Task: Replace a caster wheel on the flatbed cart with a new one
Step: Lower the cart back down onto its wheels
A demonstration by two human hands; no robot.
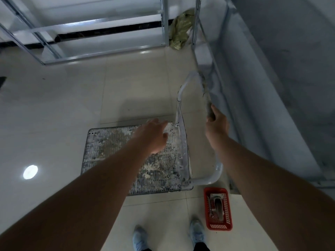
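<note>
Both forearms fill the lower frame, shoes [197, 230] on pale tile floor [54, 109] below them. Right hand [216, 122] curls round the top bar of the cart handle [206, 98], gripping it at the grimy wrapped section. Left hand [154, 134] hovers over the cart [112, 147] deck, fingers relaxed and slightly spread, holding nothing; can't tell if it touches the deck.

Cart sits on the floor just ahead of the feet, deck up. Deck is ribbed, heavily stained with white and brown residue. Handle is a pale tube loop, hinged at the deck's right edge and tilted away to the right. Cart's own wheels not visible.

Red basket [218, 208] on the floor right of the cart's near corner, beside the right shoe. Inside it: caster [217, 207] with grey wheel and metal mounting plate, lying on its side.

Metal shelving frame [101, 40] stands across the top, crumpled bag [179, 31] by its leg.
</note>
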